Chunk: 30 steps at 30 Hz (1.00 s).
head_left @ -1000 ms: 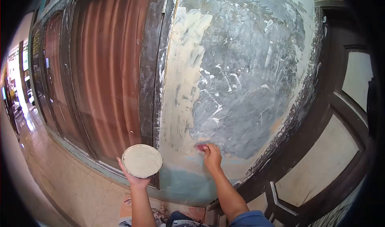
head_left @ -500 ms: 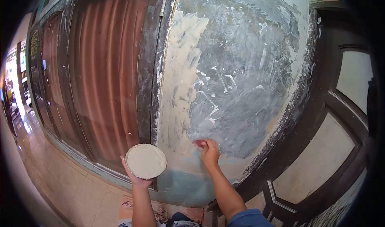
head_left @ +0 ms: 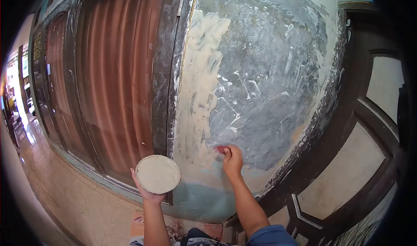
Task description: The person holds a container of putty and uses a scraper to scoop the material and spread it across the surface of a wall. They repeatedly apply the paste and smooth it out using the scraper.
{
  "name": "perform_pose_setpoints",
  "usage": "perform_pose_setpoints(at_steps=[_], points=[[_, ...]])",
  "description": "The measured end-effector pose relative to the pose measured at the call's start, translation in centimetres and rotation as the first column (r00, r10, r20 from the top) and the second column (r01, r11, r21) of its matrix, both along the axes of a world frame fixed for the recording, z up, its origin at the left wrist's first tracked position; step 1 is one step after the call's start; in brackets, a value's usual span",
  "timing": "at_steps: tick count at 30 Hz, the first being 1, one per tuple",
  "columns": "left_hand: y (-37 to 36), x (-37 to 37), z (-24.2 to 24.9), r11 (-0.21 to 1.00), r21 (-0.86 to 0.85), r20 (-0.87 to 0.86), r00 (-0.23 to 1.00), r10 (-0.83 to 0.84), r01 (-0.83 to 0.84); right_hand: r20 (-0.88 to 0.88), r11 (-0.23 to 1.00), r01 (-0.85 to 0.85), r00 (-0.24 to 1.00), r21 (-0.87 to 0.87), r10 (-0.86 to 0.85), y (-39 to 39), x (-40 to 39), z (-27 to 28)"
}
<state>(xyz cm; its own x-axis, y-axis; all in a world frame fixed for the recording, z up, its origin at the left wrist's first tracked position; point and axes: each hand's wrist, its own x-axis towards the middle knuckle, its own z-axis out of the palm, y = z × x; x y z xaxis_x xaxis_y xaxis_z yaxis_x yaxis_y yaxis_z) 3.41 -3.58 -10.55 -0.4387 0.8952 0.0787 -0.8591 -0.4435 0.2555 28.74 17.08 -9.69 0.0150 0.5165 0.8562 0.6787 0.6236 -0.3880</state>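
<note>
My left hand (head_left: 150, 194) holds up a round container (head_left: 158, 175) filled with pale cream putty, gripping it from below and along its left side. In my right hand (head_left: 234, 161) is a small red putty scraper (head_left: 221, 149), pinched between thumb and fingers and held against the wall or very close to it. Cream putty (head_left: 197, 81) covers a strip of the wall along the window frame, with a ragged right edge. To its right the grey wall (head_left: 269, 89) shows white smears. My fingers partly cover the scraper.
A dark-framed window (head_left: 117, 85) with reddish-brown curtains stands on the left. On the right is a dark door (head_left: 343, 172) with pale panels. Bluish-green paint (head_left: 204, 200) shows low on the wall. A tiled floor (head_left: 82, 194) runs left, and a printed sheet (head_left: 137, 226) lies by my feet.
My right hand with the red scraper has moved slightly up and to the right along the wall. My left hand and the putty container have stayed in place.
</note>
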Motion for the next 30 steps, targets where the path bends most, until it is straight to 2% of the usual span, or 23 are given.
perform_pose_setpoints(at_steps=[3, 4, 6, 9, 13, 15, 16, 19, 21, 22, 24, 26, 28, 30], points=[[-0.2, -0.1, -0.2, 1.0, 0.012, -0.003, 1.0, -0.011, 0.011, -0.036, 0.997, -0.056, 0.998, -0.05, 0.054, -1.3, 0.1, 1.8], [-0.3, -0.1, -0.2, 1.0, 0.006, 0.003, 1.0, -0.009, 0.009, -0.035, 0.997, -0.057, 0.998, -0.052, 0.055, -1.6, 0.2, 0.8], [-0.5, -0.1, -0.1, 1.0, 0.004, 0.011, 1.0, -0.005, 0.005, 0.098, 0.987, -0.065, 0.992, -0.147, 0.08, -1.9, 0.6, -1.8], [-0.6, -0.2, 0.0, 1.0, 0.002, 0.002, 1.0, 0.028, -0.028, 0.121, 0.981, -0.063, 0.989, -0.186, 0.087, -1.7, 0.2, -3.8], [-0.3, -0.3, 0.0, 1.0, 0.025, -0.002, 1.0, 0.004, -0.004, 0.091, 0.995, -0.025, 0.995, -0.098, 0.034, -0.2, 0.0, -0.2], [-0.3, 0.0, 0.1, 1.0, 0.013, -0.005, 1.0, 0.014, -0.014, -0.029, 0.999, -0.029, 0.999, -0.024, 0.029, -0.5, 0.0, 2.3], [-0.4, 0.2, 0.3, 1.0, -0.011, 0.002, 1.0, 0.019, -0.019, -0.029, 0.999, -0.029, 0.999, -0.025, 0.028, -0.9, 0.3, 2.4], [-0.2, 0.0, -0.1, 1.0, -0.002, 0.011, 1.0, 0.008, -0.008, -0.037, 0.995, -0.101, 0.994, -0.013, 0.101, -1.6, 0.6, 2.7], [0.4, -0.1, -0.6, 1.0, 0.028, 0.011, 1.0, -0.008, 0.007, 0.023, 0.953, -0.298, 0.955, 0.049, 0.297, -2.1, 0.7, 2.6], [0.8, -0.2, -0.6, 0.997, 0.061, 0.0, 0.999, -0.042, 0.042, 0.024, 0.953, -0.3, 0.954, 0.05, 0.299, -2.8, 0.5, 3.5], [1.4, -0.1, -0.3, 0.993, 0.091, -0.015, 0.997, -0.079, 0.08, 0.136, 0.892, -0.45, 0.887, 0.046, 0.441, -4.5, -0.1, 5.9], [2.2, 0.1, 0.8, 0.988, 0.065, -0.008, 0.99, -0.141, 0.141, 0.195, 0.868, -0.49, 0.862, 0.084, 0.468, -6.1, -0.6, 8.5], [2.8, 0.5, 2.7, 0.992, 0.061, -0.058, 0.993, -0.105, 0.108, 0.318, 0.818, -0.561, 0.804, 0.125, 0.503, -7.4, -0.9, 10.3], [2.9, 0.7, 4.2, 0.992, 0.097, -0.048, 0.996, -0.077, 0.082, 0.359, 0.794, -0.586, 0.784, 0.158, 0.507, -8.4, -0.8, 11.4]])
